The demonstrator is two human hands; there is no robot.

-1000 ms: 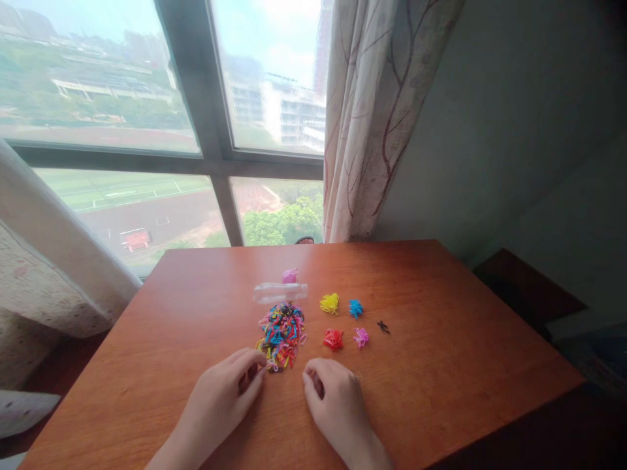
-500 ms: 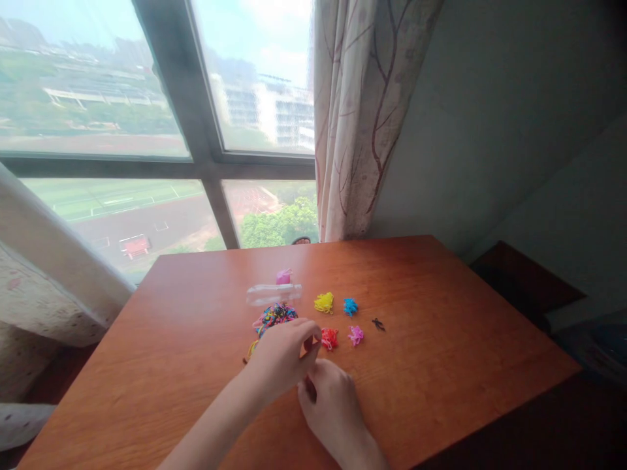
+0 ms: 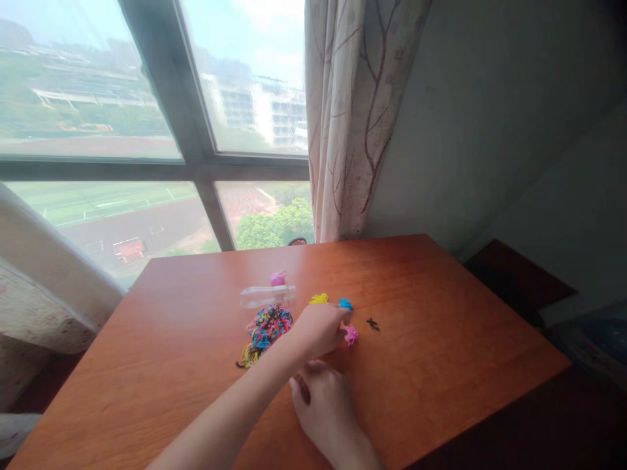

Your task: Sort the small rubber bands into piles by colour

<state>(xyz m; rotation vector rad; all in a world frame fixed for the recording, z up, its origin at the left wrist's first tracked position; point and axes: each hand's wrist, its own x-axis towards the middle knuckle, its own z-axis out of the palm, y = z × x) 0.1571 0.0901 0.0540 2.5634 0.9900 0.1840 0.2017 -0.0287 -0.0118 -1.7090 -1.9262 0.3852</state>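
My left hand [image 3: 321, 329] reaches over the sorted piles, fingertips pinched together beside the blue rubber bands [image 3: 345, 304]; whatever they hold is too small to make out. Just beyond that hand lie the yellow rubber bands [image 3: 319, 299], and by its fingers the pink ones [image 3: 351, 335]. The red pile is hidden beneath the hand. My right hand [image 3: 326, 398] rests curled on the table below the left wrist, with its fingers closed and their contents hidden. To the left, a large mixed heap of coloured rubber bands [image 3: 267, 333] sits partly behind my left forearm.
A few black bands [image 3: 373, 324] lie right of the piles. Behind the heap are a clear plastic bag or sleeve [image 3: 267, 296] and a small pink-purple item [image 3: 278, 279]. The wooden table [image 3: 441, 365] meets a window and a patterned curtain [image 3: 337, 130] at the back.
My left hand has moved right, from beside the red pile to the blue one, now covering the red and uncovering more of the mixed heap. My right hand stays curled on the table.
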